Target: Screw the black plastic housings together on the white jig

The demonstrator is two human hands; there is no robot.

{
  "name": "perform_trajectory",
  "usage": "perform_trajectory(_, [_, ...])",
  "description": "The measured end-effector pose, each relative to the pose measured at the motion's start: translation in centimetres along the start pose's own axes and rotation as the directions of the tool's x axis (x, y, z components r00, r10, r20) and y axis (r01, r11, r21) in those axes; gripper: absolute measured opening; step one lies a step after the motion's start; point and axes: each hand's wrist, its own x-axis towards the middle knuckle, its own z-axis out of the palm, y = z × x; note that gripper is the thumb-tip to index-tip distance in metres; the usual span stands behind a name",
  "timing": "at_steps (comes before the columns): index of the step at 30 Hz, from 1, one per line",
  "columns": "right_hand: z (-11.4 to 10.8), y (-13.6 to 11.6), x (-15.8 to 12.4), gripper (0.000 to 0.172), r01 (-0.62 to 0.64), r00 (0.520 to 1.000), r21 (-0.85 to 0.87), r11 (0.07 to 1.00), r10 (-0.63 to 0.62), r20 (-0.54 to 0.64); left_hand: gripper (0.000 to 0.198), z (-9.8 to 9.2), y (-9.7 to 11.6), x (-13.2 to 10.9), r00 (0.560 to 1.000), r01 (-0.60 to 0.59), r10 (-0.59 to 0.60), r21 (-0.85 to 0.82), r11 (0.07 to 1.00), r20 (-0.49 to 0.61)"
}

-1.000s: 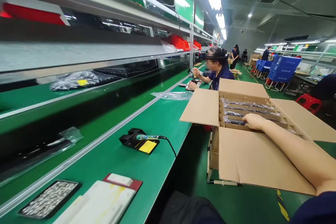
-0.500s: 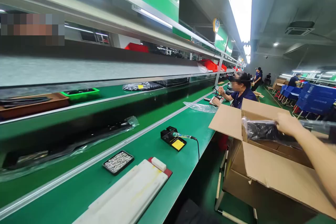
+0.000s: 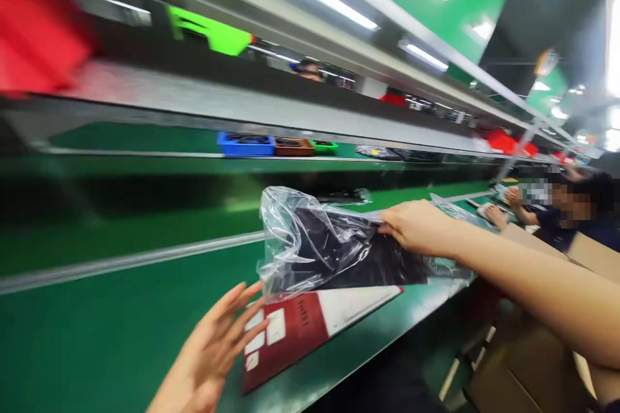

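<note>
A black item in a clear plastic bag [image 3: 334, 245] hangs over the green bench, with my right hand [image 3: 416, 226] closed on its upper edge. Fingers spread, my left hand [image 3: 217, 335] is near the bag's left lower corner and holds nothing. Below the bag lies a red and white board [image 3: 300, 332] on the bench, partly covered from view by the bag.
Blue [image 3: 246, 144], brown [image 3: 293, 147] and green [image 3: 323, 147] trays stand on the shelf behind. An open cardboard box [image 3: 527, 361] is at the lower right. A person [image 3: 576, 200] works farther along the bench at the right.
The view has swung left. My right hand has brought the bagged black item from the cardboard box to above the bench. My left hand has come into view.
</note>
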Motion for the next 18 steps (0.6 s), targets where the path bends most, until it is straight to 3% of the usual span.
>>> perform_trajectory(2, [0.7,-4.2,3.2,0.023,0.162,0.984,0.027,0.986,-0.164,0.069,0.098,-1.0,0.2,-1.0,0.999,-0.029,0.026,-0.065,0.997,-0.046])
perform_trajectory(5, [1.5,-9.0,6.3,0.014,0.371,0.918,0.042,0.928,-0.373,0.136,0.066,-1.8,0.8,-2.0,0.986,0.103,-0.105,-0.022,0.994,-0.133])
perform_trajectory(7, [2.5,-11.0,7.5,0.013,0.461,0.879,0.061,0.885,-0.465,0.103,0.052,-2.1,1.1,-2.8,0.964,0.168,-0.159,0.026,0.985,-0.212])
perform_trajectory(9, [4.1,-12.0,8.3,0.012,0.472,0.878,0.094,0.877,-0.477,0.040,0.046,-2.5,1.0,-3.7,0.937,0.170,-0.156,0.017,0.985,-0.311])
perform_trajectory(12, [7.6,-12.3,8.6,0.013,0.382,0.923,0.181,0.906,-0.385,-0.017,0.039,-3.4,0.2,-4.8,0.874,0.114,-0.097,0.008,0.993,-0.476])
perform_trajectory(14, [10.0,-11.9,8.1,0.011,0.392,0.920,0.299,0.870,-0.365,-0.142,0.036,-3.9,-0.1,-5.2,0.834,0.070,-0.059,-0.001,0.998,-0.549])
perform_trajectory(16, [11.9,-11.1,7.3,0.018,0.514,0.846,0.425,0.745,-0.359,-0.394,0.039,-4.4,-0.1,-5.0,0.812,0.022,-0.031,-0.022,1.000,-0.582])
perform_trajectory(18, [13.2,-10.2,6.4,0.032,0.573,0.793,0.521,0.632,-0.270,-0.546,0.042,-4.5,0.0,-4.3,0.805,-0.028,-0.004,-0.046,0.999,-0.593])
